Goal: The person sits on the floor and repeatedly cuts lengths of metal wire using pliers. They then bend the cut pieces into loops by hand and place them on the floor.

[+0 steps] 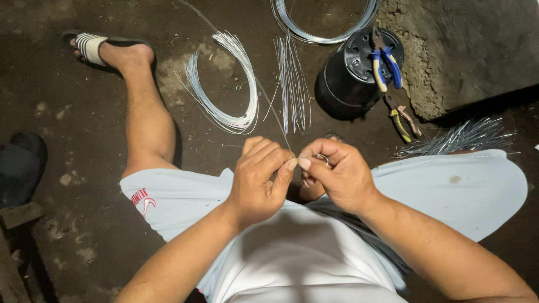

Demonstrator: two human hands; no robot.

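Wire point(279, 120), one thin strand, runs from the floor down into my two hands, which meet just over my lap. From the head camera, my left hand point(259, 179) is closed, with thumb and forefinger pressed together on the strand. My right hand point(337, 174) pinches a small wire loop point(320, 159) at the strand's end, and the fingertips of both hands almost touch.

I judge the risk is mostly in the strand itself: it is springy, so if one pinch loosens, the free end may whip and prick a finger, or the loop may open again. Beyond the hands lie a curved wire bundle point(224, 90) and a straight wire bundle point(292, 84); the long strand could catch them. Right of the hands stands a black bucket point(345, 84) with blue-yellow pliers point(386, 67) on top, which a pulled wire might knock off.
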